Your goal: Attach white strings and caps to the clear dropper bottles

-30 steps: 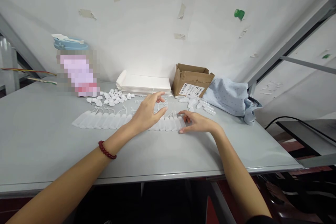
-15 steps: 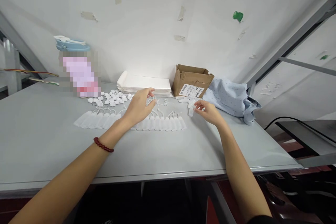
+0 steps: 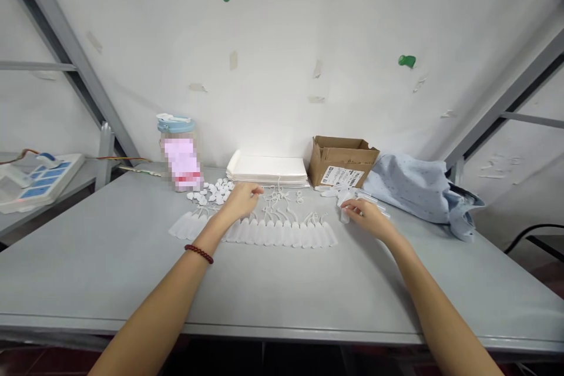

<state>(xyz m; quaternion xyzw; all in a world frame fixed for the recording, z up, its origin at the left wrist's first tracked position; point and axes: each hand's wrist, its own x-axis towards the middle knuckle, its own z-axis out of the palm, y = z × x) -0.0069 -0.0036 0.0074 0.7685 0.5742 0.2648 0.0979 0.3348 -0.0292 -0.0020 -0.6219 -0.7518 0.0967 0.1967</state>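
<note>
A row of translucent plastic sleeves (image 3: 282, 234) with thin white cords (image 3: 275, 211) at their tops lies across the table. Over the row reaches my left hand (image 3: 242, 200), its thumb and fingertips drawn together beside the cords; whether something small is between them I cannot make out. On the right, my right hand (image 3: 365, 216) has its fingers closed on a translucent plastic sleeve (image 3: 344, 215) at the edge of a loose pile of similar sleeves (image 3: 346, 194). Small white plastic pieces (image 3: 215, 191) are heaped behind my left wrist.
A stack of white sheets (image 3: 268, 169) and an open cardboard box (image 3: 343, 158) stand against the wall. Beside the box lies a light blue cloth (image 3: 405, 188). A blue-lidded container (image 3: 176, 124), partly pixelated, stands at left. A white device with blue panels (image 3: 42, 182) sits further left.
The view has shifted, showing more of the left side. My left hand's thumb and fingers have come together from apart. My right hand stays at the sleeve by the pile.
</note>
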